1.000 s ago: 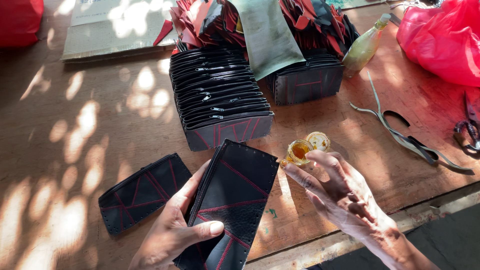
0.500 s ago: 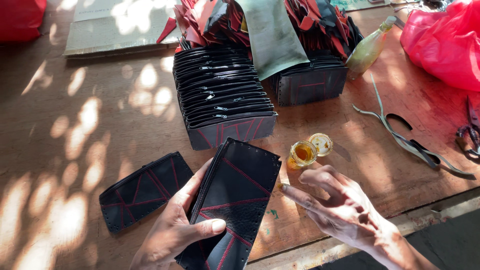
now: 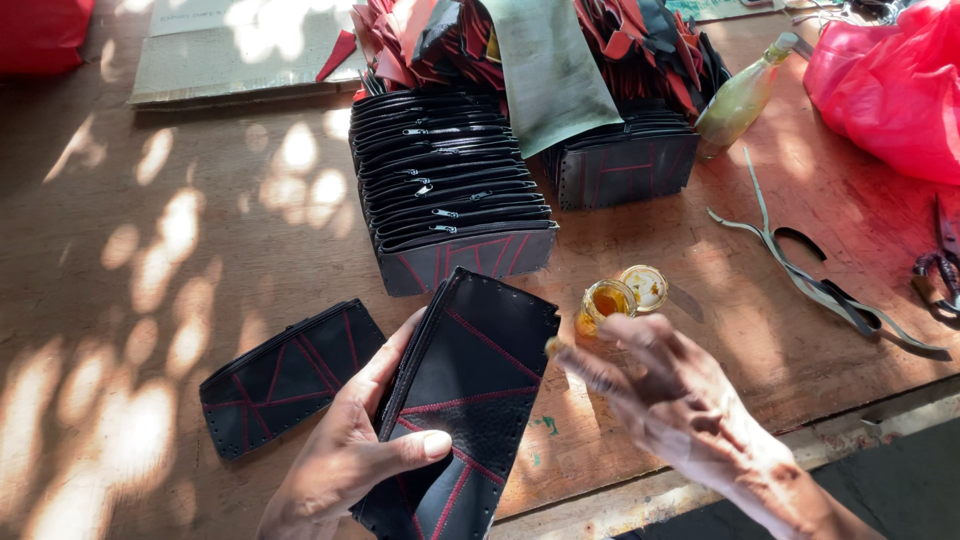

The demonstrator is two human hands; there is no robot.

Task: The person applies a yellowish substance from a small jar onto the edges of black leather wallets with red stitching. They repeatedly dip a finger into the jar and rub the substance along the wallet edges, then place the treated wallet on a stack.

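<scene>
Black leather panel [image 3: 470, 400] with red stitching, clamped in the left hand [image 3: 350, 460]: thumb across the face, fingers behind. It sits nearest the viewer, just short of the small open glue jar [image 3: 603, 303].

Right hand [image 3: 680, 400] is motion-blurred, right of the panel and just on the near side of the jar. Fingers look pinched on a thin stick or brush with its tip at the panel's right edge; the grip is too blurred to confirm.

Step in hand reads as edge gluing. Next move calls for a steady panel and a thin, even bead along the perforated edge.

A second stitched panel [image 3: 285, 375] lies flat, well left of the jar. The jar lid [image 3: 645, 287] touches the jar's far side. A stacked row of zippered pieces [image 3: 445, 180] stands beyond the jar, and a bottle [image 3: 740, 95] sits far right of it.
</scene>
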